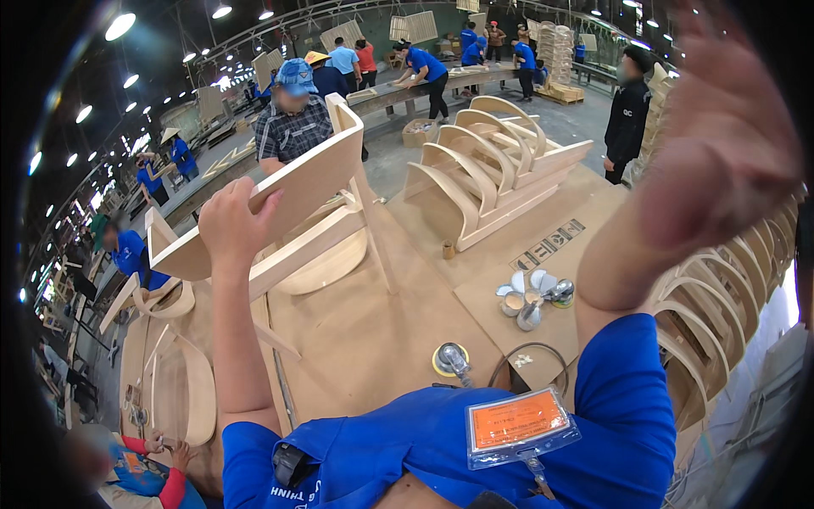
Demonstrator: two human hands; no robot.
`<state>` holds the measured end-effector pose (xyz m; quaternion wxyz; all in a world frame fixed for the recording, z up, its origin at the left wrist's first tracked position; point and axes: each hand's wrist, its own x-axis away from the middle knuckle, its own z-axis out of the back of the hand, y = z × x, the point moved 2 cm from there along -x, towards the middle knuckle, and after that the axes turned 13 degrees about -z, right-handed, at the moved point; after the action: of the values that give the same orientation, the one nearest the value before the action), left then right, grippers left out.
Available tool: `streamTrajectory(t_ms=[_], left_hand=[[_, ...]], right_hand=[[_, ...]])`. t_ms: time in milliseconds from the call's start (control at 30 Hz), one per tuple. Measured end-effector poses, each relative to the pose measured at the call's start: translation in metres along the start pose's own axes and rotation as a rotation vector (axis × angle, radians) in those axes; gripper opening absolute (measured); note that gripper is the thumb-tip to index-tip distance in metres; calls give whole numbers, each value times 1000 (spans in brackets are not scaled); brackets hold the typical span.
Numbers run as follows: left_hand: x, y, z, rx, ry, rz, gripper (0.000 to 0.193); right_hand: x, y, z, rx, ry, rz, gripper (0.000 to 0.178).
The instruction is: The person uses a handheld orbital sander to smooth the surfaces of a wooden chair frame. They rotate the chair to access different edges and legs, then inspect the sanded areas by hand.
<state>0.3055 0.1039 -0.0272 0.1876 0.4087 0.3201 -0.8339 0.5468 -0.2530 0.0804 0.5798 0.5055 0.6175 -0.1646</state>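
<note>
My left hand [236, 222] is closed around the edge of the curved backrest [318, 165] of a pale wooden chair. The chair is tilted on the brown covered tabletop [356, 339], with its rounded seat [326, 267] and legs beyond my forearm. Close to the camera at upper right, my right hand [729, 127] is raised. It looks large and blurred, and its fingers are not clear enough to read. Nearer my chest, a round sander [451, 360] with a yellow-edged pad lies on the table, its dark hose [534, 346] looping to the right.
Several curved wooden frames [496, 170] stand together at the far side of the table. More curved pieces [712, 314] line the right. Metal cups and grey discs [530, 301] cluster right of centre. A person in a checked shirt [292, 131] stands behind the chair; another works at lower left [144, 467].
</note>
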Motion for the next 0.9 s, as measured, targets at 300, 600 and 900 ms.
streamTrajectory(t_ms=[300,600,900], left_hand=[[1,2,1,-16,6,-4,36],[0,2,-4,-61,65,-84,37],[-2,2,0,-55,-14,-4,43]], right_hand=[[103,-40,-68,-95,-79,-322,74],[121,-53,-111,-144,-146,-325,76],[72,-17,-117,-138,-100,-177,79]])
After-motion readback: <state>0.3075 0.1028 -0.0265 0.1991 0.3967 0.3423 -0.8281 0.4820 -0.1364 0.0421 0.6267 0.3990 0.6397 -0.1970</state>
